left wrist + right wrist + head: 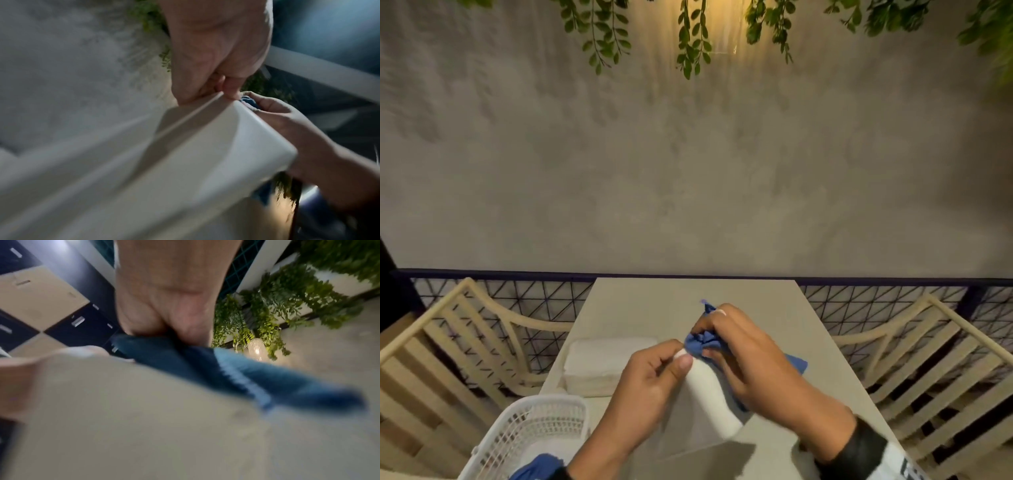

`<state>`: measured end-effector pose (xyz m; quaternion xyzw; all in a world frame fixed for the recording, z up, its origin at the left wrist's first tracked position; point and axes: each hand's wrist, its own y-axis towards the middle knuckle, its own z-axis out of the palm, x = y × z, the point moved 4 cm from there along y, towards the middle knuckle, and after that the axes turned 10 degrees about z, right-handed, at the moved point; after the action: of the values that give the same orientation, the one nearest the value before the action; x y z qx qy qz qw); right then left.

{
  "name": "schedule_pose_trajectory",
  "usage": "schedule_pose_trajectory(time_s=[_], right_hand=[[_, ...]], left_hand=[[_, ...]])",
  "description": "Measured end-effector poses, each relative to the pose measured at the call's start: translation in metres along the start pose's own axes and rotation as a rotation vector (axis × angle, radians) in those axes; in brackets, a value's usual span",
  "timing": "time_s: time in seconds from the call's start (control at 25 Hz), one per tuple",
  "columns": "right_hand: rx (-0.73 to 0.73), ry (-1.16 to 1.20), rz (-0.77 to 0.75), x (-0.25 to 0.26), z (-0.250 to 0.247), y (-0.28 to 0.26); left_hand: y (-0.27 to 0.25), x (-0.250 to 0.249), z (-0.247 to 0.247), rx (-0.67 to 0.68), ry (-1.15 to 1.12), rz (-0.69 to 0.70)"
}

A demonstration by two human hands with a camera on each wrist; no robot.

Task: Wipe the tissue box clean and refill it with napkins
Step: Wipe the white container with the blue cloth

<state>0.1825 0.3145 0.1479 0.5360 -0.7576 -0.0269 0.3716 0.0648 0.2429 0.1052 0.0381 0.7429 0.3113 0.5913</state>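
A white tissue box (709,394) is held tilted above the grey table (654,308), near its front edge. My left hand (654,373) pinches the box's upper far corner, thumb on top. My right hand (726,342) grips a bunched blue cloth (703,341) against the box's far end, and a flap of cloth hangs out to the right. The left wrist view shows the box (216,146) with my left fingertips (230,91) on its edge. In the blurred right wrist view the cloth (246,378) lies across the box (123,418). A stack of white napkins (607,365) lies on the table's left side.
A white plastic basket (530,435) stands at the near left with a blue cloth (537,467) inside. Cream slatted chairs (448,359) flank the table on both sides. A black wire fence (534,298) and a grey wall run behind. Green vines hang overhead.
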Motion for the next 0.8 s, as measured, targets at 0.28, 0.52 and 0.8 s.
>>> schedule_pose_trajectory(time_s=[0.28, 0.52, 0.8], right_hand=[[-0.38, 0.165, 0.055, -0.021, -0.007, -0.006], [-0.242, 0.138, -0.094, -0.017, -0.005, -0.004], [-0.135, 0.099, -0.153, -0.008, -0.002, -0.012]], left_hand=[[0.0, -0.004, -0.009, -0.107, -0.015, 0.123], [-0.007, -0.001, -0.014, -0.142, -0.099, 0.111], [-0.006, -0.002, -0.025, -0.199, -0.12, 0.057]])
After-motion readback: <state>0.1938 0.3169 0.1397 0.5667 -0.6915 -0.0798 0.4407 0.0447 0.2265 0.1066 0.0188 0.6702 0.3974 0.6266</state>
